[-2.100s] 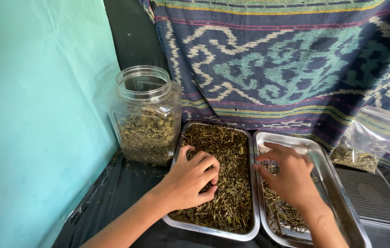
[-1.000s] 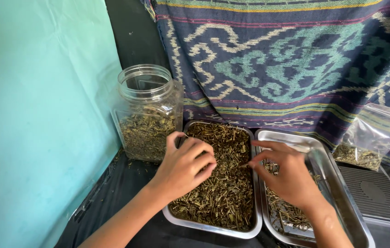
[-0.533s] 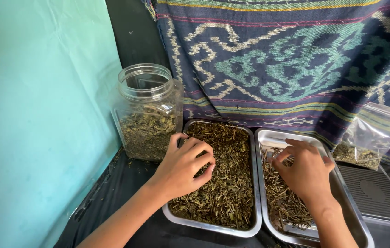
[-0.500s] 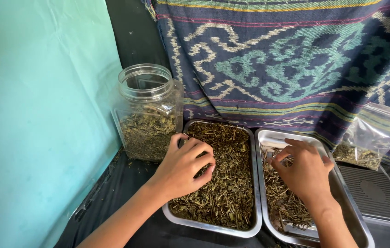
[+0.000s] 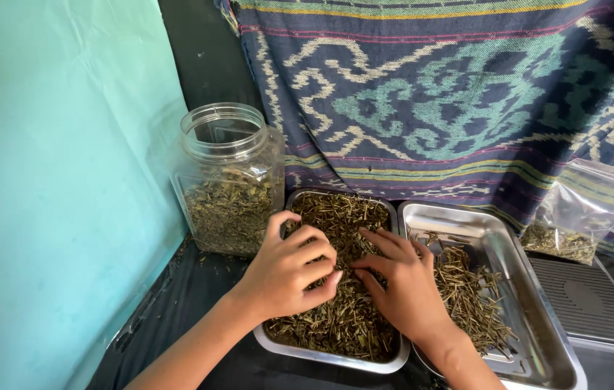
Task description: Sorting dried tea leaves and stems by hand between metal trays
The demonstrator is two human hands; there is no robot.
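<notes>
Right hand (image 5: 404,285) has crossed back from the right tray (image 5: 509,249) into the left tray (image 5: 289,209) – both hands now in the dried herb pile (image 5: 343,217). Left hand (image 5: 289,271) curled loosely, right fingers (image 5: 386,242) spread; can't tell if either pinches a stem. Sorted stems (image 5: 469,292) sit in right tray.

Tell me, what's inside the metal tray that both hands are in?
The left tray holds a thick layer of dried greenish leaves and stems. The left hand and right hand rest on the pile, hiding its middle. The tray's bottom is fully covered.
</notes>
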